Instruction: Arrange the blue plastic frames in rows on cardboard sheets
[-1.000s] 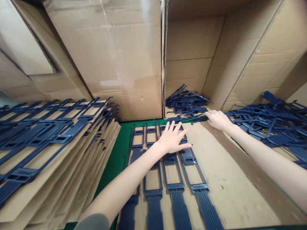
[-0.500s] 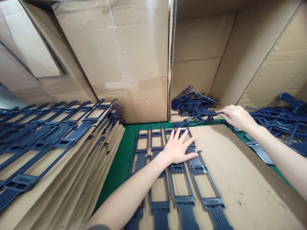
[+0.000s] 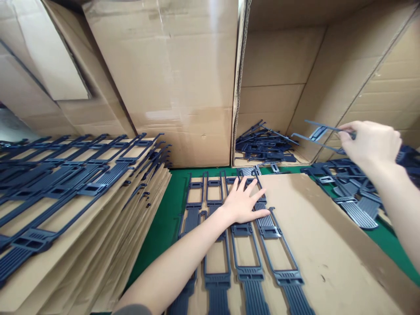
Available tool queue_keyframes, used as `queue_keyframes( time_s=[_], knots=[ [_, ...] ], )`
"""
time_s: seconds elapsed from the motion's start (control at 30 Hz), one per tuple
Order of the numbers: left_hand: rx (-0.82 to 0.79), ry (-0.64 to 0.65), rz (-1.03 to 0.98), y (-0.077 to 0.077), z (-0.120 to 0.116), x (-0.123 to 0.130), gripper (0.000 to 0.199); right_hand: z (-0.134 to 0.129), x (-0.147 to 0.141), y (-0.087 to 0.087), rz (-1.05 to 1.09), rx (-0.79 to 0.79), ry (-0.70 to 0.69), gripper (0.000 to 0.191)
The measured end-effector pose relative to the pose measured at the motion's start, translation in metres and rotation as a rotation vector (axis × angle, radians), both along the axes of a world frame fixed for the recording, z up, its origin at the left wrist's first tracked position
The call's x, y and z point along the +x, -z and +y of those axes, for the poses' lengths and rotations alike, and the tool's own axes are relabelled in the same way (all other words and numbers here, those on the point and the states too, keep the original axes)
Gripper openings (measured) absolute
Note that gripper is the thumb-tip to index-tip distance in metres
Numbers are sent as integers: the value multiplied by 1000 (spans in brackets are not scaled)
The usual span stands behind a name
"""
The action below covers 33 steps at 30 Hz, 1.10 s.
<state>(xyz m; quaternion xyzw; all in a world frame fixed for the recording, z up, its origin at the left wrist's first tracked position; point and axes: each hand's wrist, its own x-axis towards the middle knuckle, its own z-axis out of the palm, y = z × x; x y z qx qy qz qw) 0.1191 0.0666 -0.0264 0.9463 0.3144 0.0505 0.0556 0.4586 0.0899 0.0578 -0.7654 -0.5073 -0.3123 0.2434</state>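
The right hand [image 3: 374, 142] is raised on the right, its fingers closed around a dark blue plastic frame [image 3: 318, 133]. The frame's slim prongs point left, in front of the right wall of an open cardboard box [image 3: 275, 57]; its other end is hidden by the hand.

The left hand [image 3: 244, 205] is palm down with fingers spread, gripping nothing. It rests on the laid-out frames [image 3: 288, 276], which are similar dark blue pieces with rectangular windows and ridged ends, set side by side in far and near rows. They cover the left part of a cardboard sheet [image 3: 321, 232], whose right part is bare.

The sheet lies on a green tabletop [image 3: 160, 223]. To its right is a loose heap [image 3: 357, 214] of similar parts, partly behind the right forearm. Inside the open box, at the far side, is a tangled pile [image 3: 262, 146] of them. On the left stands a stack of cardboard sheets [image 3: 108, 245] with more frames between layers and on top. Behind, left of the open box, rises a tall cardboard panel [image 3: 183, 65].
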Motion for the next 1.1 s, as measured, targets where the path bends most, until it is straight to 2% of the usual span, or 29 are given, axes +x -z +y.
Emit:
queue_keyframes(
  time_s=[0.07,0.13,0.27,0.37,0.43,0.53,0.67,0.83,1.0,1.1],
  knots=[
    [1,4,-2,1,0,0,76,1,-1,-5,82,-41,-96,23],
    [7,6,-9,2,1,0,76,2,-10,-3,205,-138,-264,21],
    [22,8,-17,2,0,-1,77,9,-45,16,537,-357,-539,35],
    [29,14,-27,2,0,-1,78,24,-69,31,580,-477,-639,36],
    [34,13,-28,2,0,0,78,40,-81,38,493,-553,-636,29],
    [34,3,-13,1,-1,0,77,64,-94,48,338,-645,-560,24],
    [27,-2,-2,0,-1,0,77,83,-104,64,290,-727,-491,24],
    [24,3,-12,1,-1,-1,77,87,-104,72,238,-781,-423,25],
    [12,7,-10,1,-1,-2,77,83,-92,72,226,-856,-434,21],
    [14,5,-21,1,-1,-3,76,82,-84,76,227,-880,-443,28]
  ],
)
